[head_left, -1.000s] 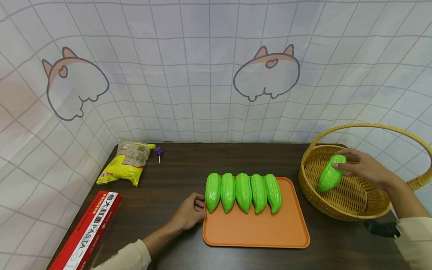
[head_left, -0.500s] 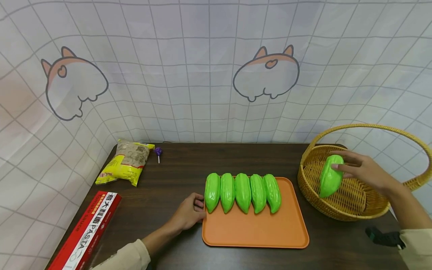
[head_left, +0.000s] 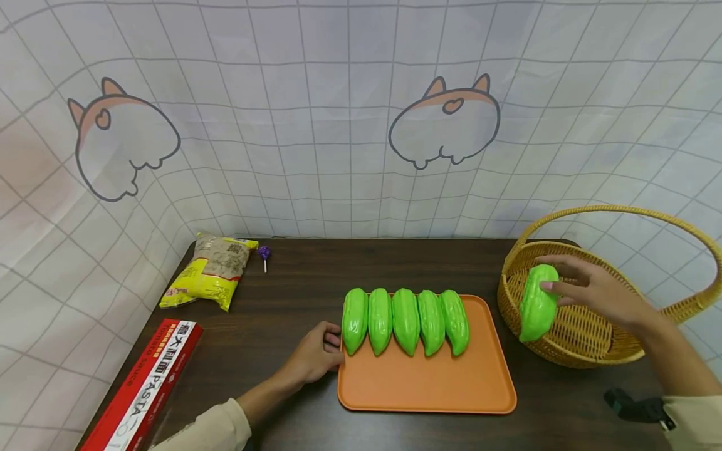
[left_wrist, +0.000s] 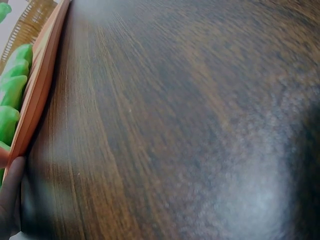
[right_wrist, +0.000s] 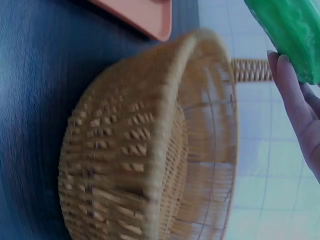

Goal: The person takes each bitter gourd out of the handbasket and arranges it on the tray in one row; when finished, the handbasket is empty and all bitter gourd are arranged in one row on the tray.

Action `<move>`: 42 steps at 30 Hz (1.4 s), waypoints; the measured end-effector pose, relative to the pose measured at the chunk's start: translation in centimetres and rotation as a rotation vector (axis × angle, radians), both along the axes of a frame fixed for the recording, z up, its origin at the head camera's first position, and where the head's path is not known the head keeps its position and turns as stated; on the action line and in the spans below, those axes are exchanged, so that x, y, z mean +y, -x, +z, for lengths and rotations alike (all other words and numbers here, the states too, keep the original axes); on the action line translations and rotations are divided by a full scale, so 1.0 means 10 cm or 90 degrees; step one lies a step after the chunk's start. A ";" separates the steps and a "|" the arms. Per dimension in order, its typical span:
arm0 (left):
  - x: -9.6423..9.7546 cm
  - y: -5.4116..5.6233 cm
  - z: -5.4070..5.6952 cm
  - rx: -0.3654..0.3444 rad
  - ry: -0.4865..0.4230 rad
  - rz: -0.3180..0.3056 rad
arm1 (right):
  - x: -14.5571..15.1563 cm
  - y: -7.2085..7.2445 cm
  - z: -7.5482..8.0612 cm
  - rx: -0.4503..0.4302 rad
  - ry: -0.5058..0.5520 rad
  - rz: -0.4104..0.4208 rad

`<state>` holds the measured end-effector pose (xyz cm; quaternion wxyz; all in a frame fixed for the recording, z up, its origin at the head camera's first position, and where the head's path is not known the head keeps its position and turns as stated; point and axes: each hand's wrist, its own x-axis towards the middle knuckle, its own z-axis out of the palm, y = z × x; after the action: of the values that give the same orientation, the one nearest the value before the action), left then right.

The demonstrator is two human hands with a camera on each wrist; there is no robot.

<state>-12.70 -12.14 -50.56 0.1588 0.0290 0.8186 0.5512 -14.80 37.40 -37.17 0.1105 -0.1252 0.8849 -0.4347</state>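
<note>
My right hand [head_left: 600,297] grips a bright green, ridged bitter melon [head_left: 538,307] by its upper part, thumb on the near side. The melon hangs tilted over the left rim of a wicker basket [head_left: 583,329]. In the right wrist view this melon [right_wrist: 292,35] is cut off by the frame, above the basket's opening. Several similar bitter melons [head_left: 407,319] lie side by side along the back left of an orange tray [head_left: 425,385]. At the tray's left edge, my left hand [head_left: 316,354] pinches the rim between thumb and fingers, its fingertips partly hidden.
The basket's tall handle [head_left: 620,210] arches over its opening. A yellow snack bag [head_left: 211,269] and a purple lollipop [head_left: 265,254] lie at the back left. A red pasta box [head_left: 143,385] lies along the table's left side. A hanging patterned cloth [head_left: 316,125] stands behind the table.
The right hand has carried the bitter melon leftward and a little toward me, from inside the basket to over its left rim. The left hand stays at the tray's edge.
</note>
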 end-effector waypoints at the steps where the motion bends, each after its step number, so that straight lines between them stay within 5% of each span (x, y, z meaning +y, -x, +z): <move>1: 0.00 0.00 0.00 -0.001 -0.001 0.000 | -0.04 -0.01 0.01 -0.002 0.003 0.006; 11: 0.00 0.00 0.00 -0.001 0.001 -0.001 | -0.38 -0.05 -0.11 -0.011 0.042 0.066; 30: 0.00 0.01 0.01 0.010 0.008 -0.004 | -0.82 -0.03 -0.39 0.011 -0.036 0.045; 42: 0.00 0.00 0.02 0.010 0.004 -0.007 | -0.96 0.03 -0.49 -0.040 -0.066 0.023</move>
<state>-12.73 -12.17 -50.39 0.1556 0.0372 0.8214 0.5474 -15.09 27.82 -42.08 0.1525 -0.1214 0.9001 -0.3896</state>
